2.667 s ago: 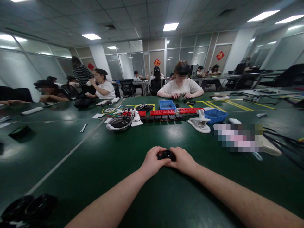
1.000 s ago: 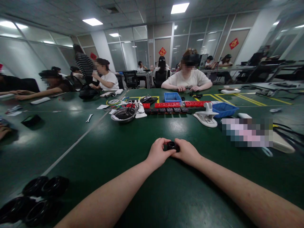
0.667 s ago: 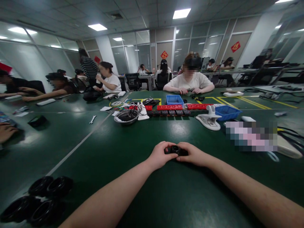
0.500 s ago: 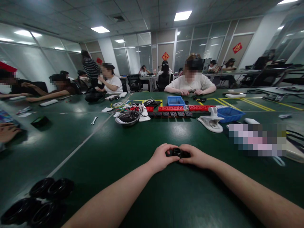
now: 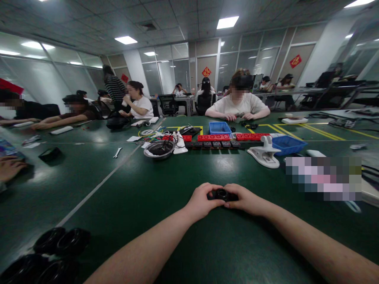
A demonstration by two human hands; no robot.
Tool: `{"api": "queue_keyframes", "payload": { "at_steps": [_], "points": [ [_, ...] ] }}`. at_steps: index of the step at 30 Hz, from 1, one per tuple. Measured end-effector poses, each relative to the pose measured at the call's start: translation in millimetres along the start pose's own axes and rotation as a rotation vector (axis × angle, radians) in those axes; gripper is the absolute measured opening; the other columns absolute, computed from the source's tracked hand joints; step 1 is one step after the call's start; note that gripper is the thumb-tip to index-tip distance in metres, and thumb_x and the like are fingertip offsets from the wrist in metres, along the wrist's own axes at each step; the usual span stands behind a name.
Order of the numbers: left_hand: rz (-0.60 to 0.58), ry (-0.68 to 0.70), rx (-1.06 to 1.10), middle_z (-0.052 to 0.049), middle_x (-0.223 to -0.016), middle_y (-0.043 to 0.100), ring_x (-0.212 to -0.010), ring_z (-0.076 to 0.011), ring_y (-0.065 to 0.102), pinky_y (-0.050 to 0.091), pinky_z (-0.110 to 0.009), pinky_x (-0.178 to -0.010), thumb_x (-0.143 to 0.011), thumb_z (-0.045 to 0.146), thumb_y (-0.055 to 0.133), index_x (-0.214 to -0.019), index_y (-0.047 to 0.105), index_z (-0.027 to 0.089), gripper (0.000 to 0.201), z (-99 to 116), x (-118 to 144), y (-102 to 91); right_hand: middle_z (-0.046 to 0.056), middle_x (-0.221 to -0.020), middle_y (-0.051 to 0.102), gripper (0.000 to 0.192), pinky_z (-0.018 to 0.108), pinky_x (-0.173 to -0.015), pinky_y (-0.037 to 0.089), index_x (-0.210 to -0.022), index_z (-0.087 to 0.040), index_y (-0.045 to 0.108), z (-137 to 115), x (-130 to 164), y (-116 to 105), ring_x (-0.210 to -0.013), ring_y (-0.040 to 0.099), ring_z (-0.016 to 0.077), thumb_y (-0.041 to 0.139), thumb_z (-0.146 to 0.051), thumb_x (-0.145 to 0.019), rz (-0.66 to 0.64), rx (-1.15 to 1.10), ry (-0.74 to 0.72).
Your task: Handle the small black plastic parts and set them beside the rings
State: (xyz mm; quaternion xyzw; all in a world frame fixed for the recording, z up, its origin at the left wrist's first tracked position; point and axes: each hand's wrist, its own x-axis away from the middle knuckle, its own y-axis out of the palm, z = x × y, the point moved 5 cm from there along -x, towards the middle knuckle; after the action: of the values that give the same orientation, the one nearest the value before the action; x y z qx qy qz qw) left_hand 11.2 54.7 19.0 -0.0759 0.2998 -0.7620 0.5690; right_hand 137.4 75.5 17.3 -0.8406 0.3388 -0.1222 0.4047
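A small black round part (image 5: 221,194) rests low over the green table (image 5: 142,185), held from both sides. My left hand (image 5: 203,200) grips its left side with curled fingers. My right hand (image 5: 246,199) grips its right side. Both forearms reach in from the bottom of the view. Most of the part is hidden by my fingers.
Several black rings (image 5: 60,242) lie at the near left. Farther back stand a metal bowl (image 5: 159,149), red and black blocks (image 5: 213,138), two blue bins (image 5: 288,144), a white clamp-like device (image 5: 264,154) and a wrench (image 5: 117,152). Other people sit at the far side and left; one hand (image 5: 8,167) rests at the left edge.
Both hands stayed closed on the black part and turned it slightly; the red bit seen earliest no longer shows. My view shifted a little, and a person's hand came in at the left edge.
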Motion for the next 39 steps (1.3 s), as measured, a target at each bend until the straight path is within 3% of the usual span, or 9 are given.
{"api": "queue_keyframes", "payload": {
  "at_steps": [12,21,26,31,35,39],
  "points": [
    [0.011,-0.026,0.012,-0.001,-0.080,0.053,-0.072,-0.0131,0.048,0.037,-0.023,-0.064,-0.059,0.026,0.065,-0.097,0.058,0.022,0.038,0,-1,-1.1,0.003,-0.080,0.054,0.026,0.027,-0.066,0.036,-0.085,-0.015,0.056,-2,0,-1,-0.076,0.049,0.0166,0.059,-0.032,-0.066,0.040,0.004,0.050],
    [0.050,-0.098,0.031,-0.001,-0.082,0.053,-0.072,-0.0131,0.047,0.037,-0.023,-0.062,-0.054,0.026,0.068,-0.088,0.059,0.019,0.036,-1,-2,1.0,0.000,-0.070,0.050,0.025,0.022,-0.055,0.032,-0.071,-0.015,0.050,5,1,1,-0.066,0.046,0.0137,0.062,-0.033,-0.059,0.127,0.072,0.192],
    [0.123,-0.143,-0.021,0.000,-0.078,0.052,-0.068,-0.0127,0.046,0.037,-0.024,-0.061,-0.053,0.025,0.068,-0.082,0.058,0.018,0.032,-1,-1,2.9,-0.001,-0.067,0.050,0.026,0.020,-0.051,0.029,-0.066,-0.017,0.043,5,0,6,-0.062,0.045,0.0122,0.061,-0.033,-0.057,0.219,0.197,0.271],
    [0.229,-0.173,-0.056,-0.001,-0.077,0.052,-0.066,-0.0125,0.046,0.037,-0.024,-0.060,-0.054,0.027,0.067,-0.081,0.057,0.017,0.031,-3,1,4.0,0.003,-0.068,0.053,0.015,0.022,-0.052,0.029,-0.070,-0.017,0.046,-4,0,10,-0.062,0.047,0.0140,0.054,-0.028,-0.062,0.320,0.422,0.410],
    [0.166,-0.124,0.009,-0.001,-0.079,0.052,-0.069,-0.0129,0.047,0.037,-0.024,-0.063,-0.054,0.023,0.067,-0.083,0.057,0.017,0.031,-3,1,2.9,0.005,-0.075,0.055,0.021,0.026,-0.060,0.034,-0.076,-0.016,0.050,-15,3,9,-0.072,0.050,0.0179,0.054,-0.032,-0.063,0.317,0.397,0.296],
    [0.035,-0.061,0.061,-0.001,-0.083,0.052,-0.073,-0.0135,0.047,0.037,-0.024,-0.065,-0.055,0.023,0.066,-0.088,0.058,0.018,0.034,-2,3,1.2,0.005,-0.093,0.055,0.039,0.027,-0.072,0.037,-0.097,-0.017,0.051,-19,6,5,-0.084,0.050,0.0179,0.059,-0.031,-0.061,0.198,0.087,0.094]
  ]
}}
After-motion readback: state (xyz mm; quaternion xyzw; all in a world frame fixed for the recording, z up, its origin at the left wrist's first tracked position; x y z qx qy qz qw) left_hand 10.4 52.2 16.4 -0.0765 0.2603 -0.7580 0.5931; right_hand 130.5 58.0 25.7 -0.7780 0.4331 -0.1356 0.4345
